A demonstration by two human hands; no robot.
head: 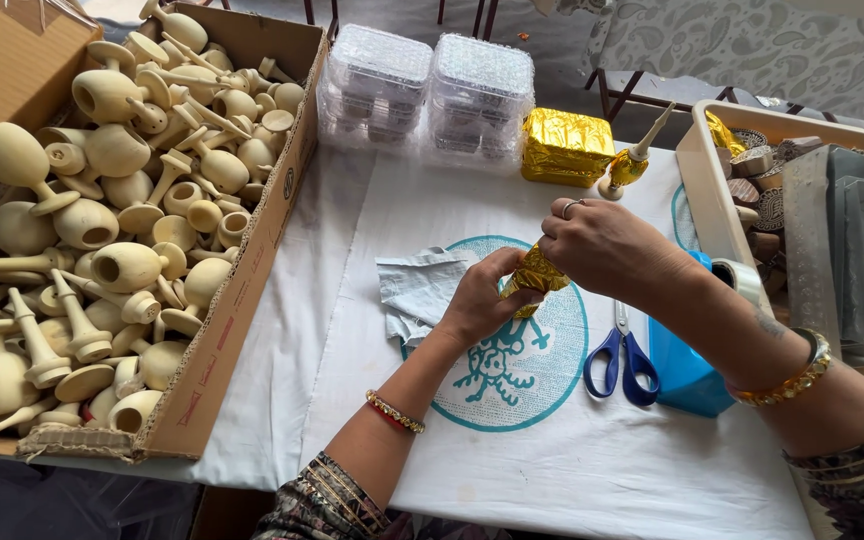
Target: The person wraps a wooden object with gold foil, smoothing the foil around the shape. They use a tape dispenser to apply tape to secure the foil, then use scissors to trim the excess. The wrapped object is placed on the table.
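Observation:
Over the white cloth with a teal round print (512, 420), both of my hands close on one small piece wrapped in gold foil (535, 277). My left hand (482, 300) grips it from below and from the left. From above, the fingers of my right hand (597, 245) pinch the foil at its top. What is under the foil is hidden. A grey rag (417, 290) lies just left of my left hand.
Blue-handled scissors (620, 358) lie to the right, beside a blue block (682, 370). A cardboard box (237, 300) of unpainted wooden goblet-shaped parts fills the left. Behind are clear plastic containers (427, 85), a gold foil stack (567, 145) and a foil-wrapped piece (632, 160). A white tray (707, 190) stands right.

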